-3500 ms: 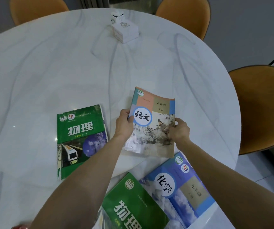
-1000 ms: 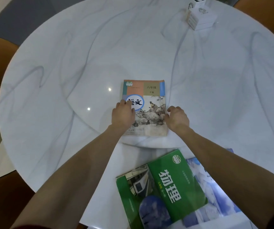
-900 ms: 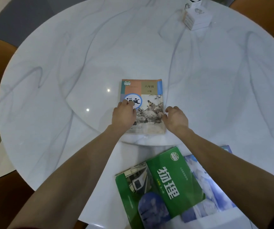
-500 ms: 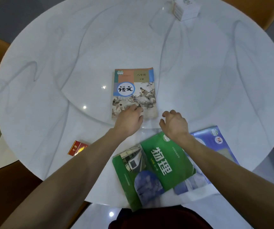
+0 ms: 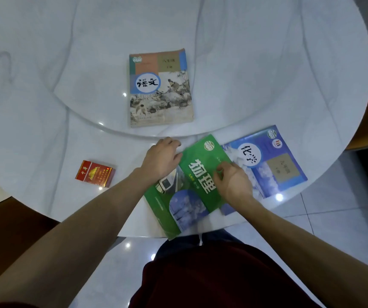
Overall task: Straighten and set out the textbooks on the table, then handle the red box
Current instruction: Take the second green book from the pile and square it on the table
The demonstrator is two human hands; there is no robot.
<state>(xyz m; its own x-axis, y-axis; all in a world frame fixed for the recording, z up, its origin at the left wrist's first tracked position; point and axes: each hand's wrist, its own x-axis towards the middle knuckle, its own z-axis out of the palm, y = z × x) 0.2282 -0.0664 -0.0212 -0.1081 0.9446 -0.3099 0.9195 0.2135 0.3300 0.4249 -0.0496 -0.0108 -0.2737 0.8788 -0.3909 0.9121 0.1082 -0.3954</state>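
- Textbooks first, from the near rim outward: the green physics textbook (image 5: 189,185) lies tilted at about 6 o'clock on the table (image 5: 45,107), its near corner past the rim and over the person's lap. If it is pushed or released carelessly, I judge it could tip off that edge.
- Left hand (image 5: 160,161) rests palm-down on the green book's left edge, fingers curled over the upper corner. Right hand (image 5: 232,181) lies on the cover's right side, fingertips bent onto it. Neither clearly pinches the book, and whether either has a true hold I cannot tell.
- Lifting from such a loose hold could let the glossy cover slide or the pages fan open.
- The green book overlaps the left part of the blue chemistry textbook (image 5: 274,163), at roughly 4 o'clock near the rim. Dragging the green one could pull the blue one along, and it has little table left on its right.
- Red box (image 5: 95,173) sits alone at about 8 o'clock, well apart from both hands. The left forearm could knock it towards the edge.
- Farthest, the language textbook (image 5: 159,87) lies square at 12 o'clock; a book set beside it could nudge it crooked.
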